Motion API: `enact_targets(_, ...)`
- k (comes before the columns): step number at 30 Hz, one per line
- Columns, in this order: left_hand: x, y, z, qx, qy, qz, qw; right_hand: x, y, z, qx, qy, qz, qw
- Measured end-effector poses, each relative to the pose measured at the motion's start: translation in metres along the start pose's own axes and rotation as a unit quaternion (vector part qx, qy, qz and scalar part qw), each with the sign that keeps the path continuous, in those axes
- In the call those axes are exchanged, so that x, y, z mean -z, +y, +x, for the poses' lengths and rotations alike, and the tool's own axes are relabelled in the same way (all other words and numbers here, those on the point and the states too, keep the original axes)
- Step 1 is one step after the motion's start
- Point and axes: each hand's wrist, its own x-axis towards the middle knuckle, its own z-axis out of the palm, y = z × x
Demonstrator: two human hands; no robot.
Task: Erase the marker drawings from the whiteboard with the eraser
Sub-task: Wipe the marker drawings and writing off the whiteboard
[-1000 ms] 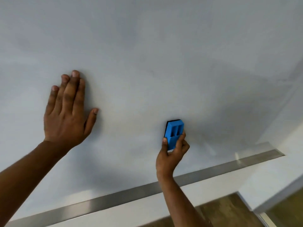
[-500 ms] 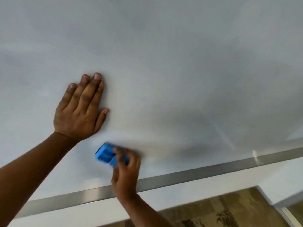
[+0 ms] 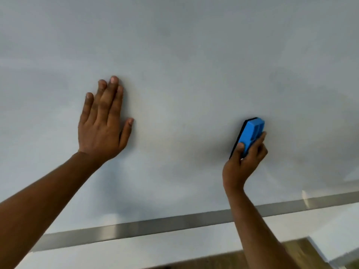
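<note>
The blue eraser [image 3: 250,133] lies with its dark pad on the whiteboard [image 3: 194,55], at about 4 o'clock from the middle. I see no marks left, so I judge the wiping nearly done; next I would check the faint smudges. My right hand [image 3: 243,162] has its fingers [image 3: 260,139] closed around the eraser. My left hand [image 3: 101,129], at 9 o'clock, lies flat and open on the board.

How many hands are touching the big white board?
2. The open left hand lies flat on the white whiteboard; the right hand presses a blue plastic eraser against it, lower right.
</note>
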Motion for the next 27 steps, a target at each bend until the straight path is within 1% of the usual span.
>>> enact_targets(1, 0.001, -0.007, 0.005, 0.008, 0.001, 0.007, 1.0, -0.009, -0.008, -0.002, 0.035, -0.005, 0.007, 0.999)
enact_targets(2, 0.003, -0.014, 0.006, 0.008, 0.0, 0.016, 1.0, -0.022, -0.015, -0.016, 0.072, -0.025, 0.001, 0.997)
enact_targets(4, 0.002, -0.02, 0.002, -0.01, 0.006, 0.036, 0.999, -0.043, -0.02, -0.063, 0.164, -0.107, -0.034, 0.98)
enact_targets(6, 0.001, -0.021, -0.003, -0.024, 0.013, 0.049, 0.998, -0.053, -0.011, -0.125, 0.249, -0.217, -0.066, 0.942)
enact_targets(9, -0.003, -0.024, -0.006, -0.032, 0.019, 0.051, 0.998, -0.052, 0.023, -0.213, 0.342, -0.37, -0.121, 0.855)
enact_targets(10, -0.004, -0.024, -0.005, -0.031, 0.016, 0.049, 0.998, -0.046, 0.033, -0.237, 0.346, -0.425, -0.141, 0.825)
enact_targets(11, -0.005, -0.024, -0.005, -0.03, 0.014, 0.046, 0.998, -0.038, 0.04, -0.256, 0.331, -0.475, -0.157, 0.8)
enact_targets(12, -0.004, -0.024, -0.005, -0.03, 0.011, 0.041, 0.999, -0.03, 0.043, -0.269, 0.31, -0.512, -0.167, 0.784)
enact_targets(13, -0.004, -0.023, -0.006, -0.029, 0.008, 0.039, 0.999, -0.022, 0.045, -0.275, 0.3, -0.532, -0.169, 0.774)
enact_targets(15, 0.0, -0.021, -0.004, -0.029, -0.002, 0.036, 0.999, -0.014, 0.045, -0.272, 0.315, -0.537, -0.171, 0.763)
enact_targets(16, 0.002, -0.021, -0.003, -0.028, -0.011, 0.03, 0.999, -0.013, 0.042, -0.264, 0.318, -0.532, -0.158, 0.768)
enact_targets(17, 0.004, -0.02, -0.006, -0.024, -0.02, 0.021, 0.999, -0.011, 0.037, -0.254, 0.302, -0.527, -0.138, 0.782)
enact_targets(19, 0.01, -0.021, -0.006, -0.024, -0.035, 0.006, 0.999, -0.012, 0.016, -0.222, 0.241, -0.497, -0.086, 0.829)
enact_targets(20, 0.012, -0.023, -0.004, -0.022, -0.048, -0.003, 0.999, -0.014, 0.004, -0.202, 0.209, -0.466, -0.064, 0.857)
enact_targets(22, 0.017, -0.026, 0.001, -0.014, -0.055, -0.015, 0.998, -0.017, -0.023, -0.157, 0.163, -0.365, -0.03, 0.916)
enact_targets(24, 0.022, -0.033, 0.015, 0.008, -0.045, -0.011, 0.999, -0.02, -0.05, -0.108, 0.12, -0.249, -0.009, 0.961)
enact_targets(25, 0.024, -0.037, 0.025, 0.017, -0.043, -0.007, 0.999, -0.023, -0.06, -0.083, 0.105, -0.192, -0.005, 0.976)
enact_targets(27, 0.029, -0.047, 0.046, 0.024, -0.037, 0.001, 0.999, -0.029, -0.079, -0.032, 0.072, -0.09, 0.005, 0.993)
